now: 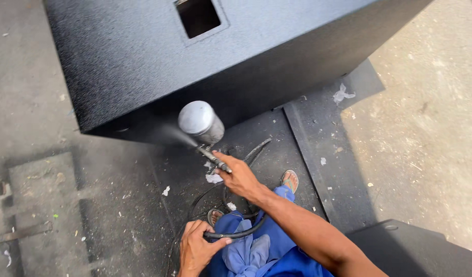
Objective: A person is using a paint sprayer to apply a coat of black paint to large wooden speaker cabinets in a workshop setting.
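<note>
Below the large black textured wooden box [159, 56], which serves as the landmark throughout, the work in hand looks like spray-coating its lower front face; going left to right: the left hand [197, 249], well below the box and nearest the viewer, is curled shut around a loop of black rubber air hose [236, 233], keeping it gathered off the paint-darkened concrete floor [51, 169]; up and to the right, just under the box's front edge, the grey metal spray gun with its round cup [201, 123] points left at that face, a faint fan of mist leaving its nozzle; the right hand [241, 177] is wrapped tight on the gun's handle, one finger seemingly on the trigger; further right of the box's corner, a flat black panel [323, 143] lies on the ground. To my judgement, coating is mid-pass; the next move calls for a steady sweep along the lower face, with the hose fed out slack so it cannot drag the gun.
</note>
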